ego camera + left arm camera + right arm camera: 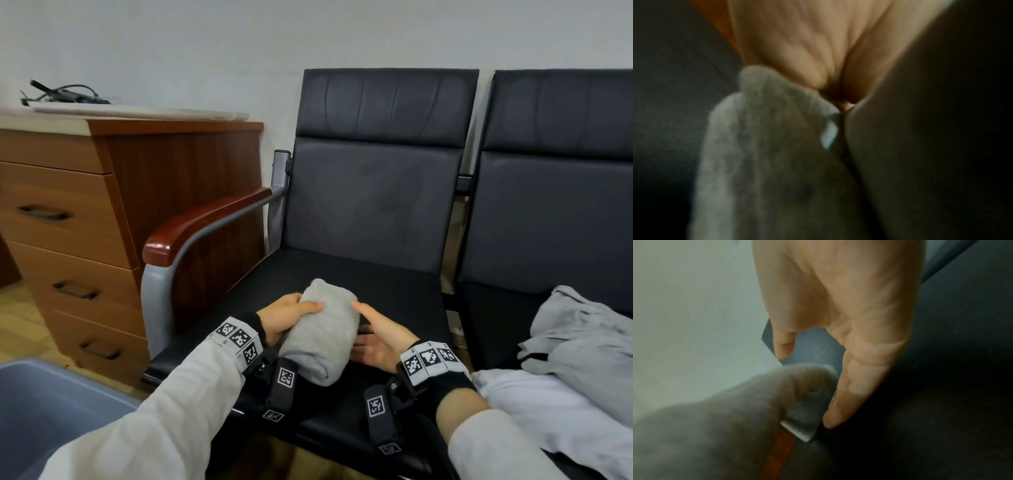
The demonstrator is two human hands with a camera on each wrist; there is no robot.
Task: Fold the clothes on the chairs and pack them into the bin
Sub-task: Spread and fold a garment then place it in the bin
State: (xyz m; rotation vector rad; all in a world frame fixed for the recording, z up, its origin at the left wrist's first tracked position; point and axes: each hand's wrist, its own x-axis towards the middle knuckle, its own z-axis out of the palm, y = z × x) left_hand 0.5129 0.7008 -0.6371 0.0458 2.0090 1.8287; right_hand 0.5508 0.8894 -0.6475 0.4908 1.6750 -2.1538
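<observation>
A folded grey garment forms a thick bundle on the black seat of the left chair. My left hand grips its left side, thumb across the top; up close its palm presses into the grey cloth. My right hand is against the bundle's right side, palm turned toward it. The right wrist view shows those fingers straight beside the grey bundle. The blue bin stands on the floor at lower left.
A crumpled grey garment and a white one lie on the right chair. A red-brown armrest borders the left chair. A wooden drawer cabinet stands beyond it, against the wall.
</observation>
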